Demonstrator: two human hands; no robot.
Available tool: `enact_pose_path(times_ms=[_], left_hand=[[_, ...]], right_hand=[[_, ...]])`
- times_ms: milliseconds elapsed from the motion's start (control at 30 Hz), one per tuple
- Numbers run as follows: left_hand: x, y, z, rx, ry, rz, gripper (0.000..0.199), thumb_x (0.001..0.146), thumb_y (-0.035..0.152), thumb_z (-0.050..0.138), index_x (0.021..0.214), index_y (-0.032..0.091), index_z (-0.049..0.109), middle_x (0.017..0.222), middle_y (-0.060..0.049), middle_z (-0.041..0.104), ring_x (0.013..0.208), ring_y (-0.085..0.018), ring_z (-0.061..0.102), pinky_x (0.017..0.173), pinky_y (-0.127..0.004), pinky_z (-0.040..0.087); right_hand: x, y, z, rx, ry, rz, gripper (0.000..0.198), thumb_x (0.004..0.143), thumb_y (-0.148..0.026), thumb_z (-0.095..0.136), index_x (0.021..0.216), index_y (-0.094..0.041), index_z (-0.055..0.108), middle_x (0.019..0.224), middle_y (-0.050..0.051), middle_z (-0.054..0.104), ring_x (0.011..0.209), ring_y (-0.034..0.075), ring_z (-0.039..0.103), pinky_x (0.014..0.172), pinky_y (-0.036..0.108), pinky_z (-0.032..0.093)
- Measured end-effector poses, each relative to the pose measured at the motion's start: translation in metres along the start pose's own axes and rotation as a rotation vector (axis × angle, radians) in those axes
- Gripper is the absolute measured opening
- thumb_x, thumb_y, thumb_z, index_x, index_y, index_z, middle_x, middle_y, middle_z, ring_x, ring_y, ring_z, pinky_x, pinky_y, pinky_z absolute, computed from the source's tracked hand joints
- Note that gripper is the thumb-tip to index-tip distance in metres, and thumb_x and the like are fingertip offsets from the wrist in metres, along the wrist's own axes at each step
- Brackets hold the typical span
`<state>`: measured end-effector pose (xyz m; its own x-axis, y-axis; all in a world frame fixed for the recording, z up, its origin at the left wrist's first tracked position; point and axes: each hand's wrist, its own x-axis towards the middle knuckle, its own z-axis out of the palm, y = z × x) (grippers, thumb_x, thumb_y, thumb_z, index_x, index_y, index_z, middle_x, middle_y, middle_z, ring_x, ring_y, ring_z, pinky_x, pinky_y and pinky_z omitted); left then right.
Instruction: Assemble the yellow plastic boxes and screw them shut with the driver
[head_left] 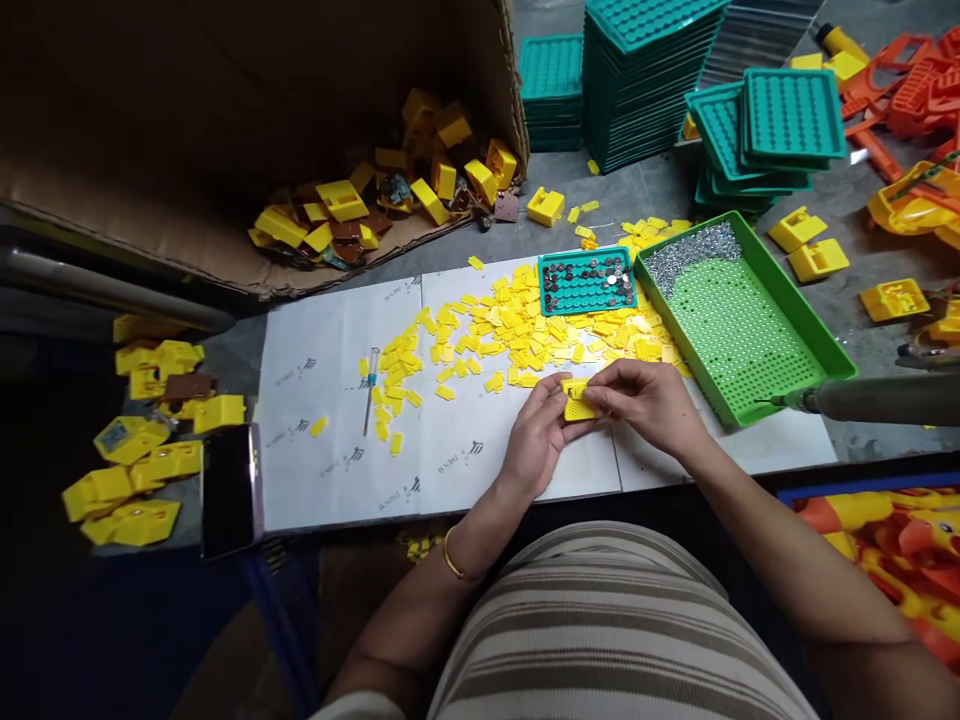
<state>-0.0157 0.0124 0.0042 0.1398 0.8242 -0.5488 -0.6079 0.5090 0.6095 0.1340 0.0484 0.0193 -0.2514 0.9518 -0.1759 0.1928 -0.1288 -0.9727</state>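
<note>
The yellow part [576, 408] is a small plastic piece, bright and roughly rectangular, with a dark detail near its upper edge and rows of tiny holes lower down. Its finer features are too small to tell.

The grey bench [652, 185] is partly covered by white sheets [300, 470] printed with dark marks. Loose flat yellow pieces [525, 330] lie scattered across them, thickest around a teal tray [589, 310] holding dark and silvery discs. To its right sits a green basket [787, 345] with a perforated floor; small silvery metal bits [694, 255] are heaped at its far end. A screwdriver [372, 380] lies left of the scatter, and a dark phone [229, 490] rests at the sheets' left edge, near yellow housings [135, 470]. A cardboard box [247, 110] opens at the upper left, with more housings spilling from it. Stacks of teal trays [645, 100] stand at the back, and orange parts [915, 85] are piled at the far right.

The yellow part is above the near side of the sheets, between the 2 hands. The left hand [536, 435] grips it from the left and below; the right hand [646, 400] has its thumb and fingertips closed at its upper right edge.
</note>
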Motion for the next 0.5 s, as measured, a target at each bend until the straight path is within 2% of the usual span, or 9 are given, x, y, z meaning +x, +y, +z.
enact_pose_path(times_ms=[200, 367, 433, 500], left_hand=[[-0.002, -0.005, 0.001, 0.087, 0.008, 0.039, 0.026, 0.082, 0.029, 0.062, 0.104, 0.021, 0.052, 0.096, -0.001, 0.062, 0.088, -0.014, 0.064, 0.091, -0.041, 0.053], [-0.001, -0.01, 0.0, 0.122, 0.054, 0.037, 0.033, 0.076, 0.035, 0.071, 0.097, 0.018, 0.052, 0.089, 0.0, 0.063, 0.08, -0.013, 0.064, 0.081, -0.037, 0.057], [-0.001, -0.012, 0.001, 0.129, 0.07, 0.017, 0.036, 0.074, 0.037, 0.073, 0.096, 0.017, 0.053, 0.089, -0.001, 0.064, 0.078, -0.014, 0.066, 0.076, -0.035, 0.058], [-0.001, -0.013, 0.004, 0.129, 0.08, -0.004, 0.037, 0.076, 0.039, 0.072, 0.099, 0.017, 0.053, 0.091, -0.004, 0.067, 0.079, -0.017, 0.069, 0.071, -0.032, 0.058]], right_hand=[[-0.002, 0.004, 0.0, -0.234, -0.017, -0.122, 0.01, 0.081, -0.026, 0.067, 0.077, -0.018, 0.071, 0.071, 0.001, 0.07, 0.061, 0.012, 0.061, 0.058, 0.023, 0.044], [-0.009, 0.011, 0.012, -0.438, 0.07, -0.319, 0.015, 0.088, -0.031, 0.063, 0.083, -0.021, 0.073, 0.074, 0.003, 0.066, 0.067, 0.015, 0.06, 0.061, 0.027, 0.043], [-0.025, 0.012, 0.005, -0.453, 0.146, -0.35, 0.02, 0.091, -0.036, 0.058, 0.092, -0.023, 0.074, 0.078, 0.005, 0.063, 0.069, 0.017, 0.059, 0.063, 0.03, 0.045], [-0.049, 0.01, -0.017, -0.431, 0.179, -0.32, 0.025, 0.092, -0.04, 0.054, 0.104, -0.026, 0.071, 0.085, 0.008, 0.062, 0.078, 0.021, 0.059, 0.07, 0.036, 0.05]])
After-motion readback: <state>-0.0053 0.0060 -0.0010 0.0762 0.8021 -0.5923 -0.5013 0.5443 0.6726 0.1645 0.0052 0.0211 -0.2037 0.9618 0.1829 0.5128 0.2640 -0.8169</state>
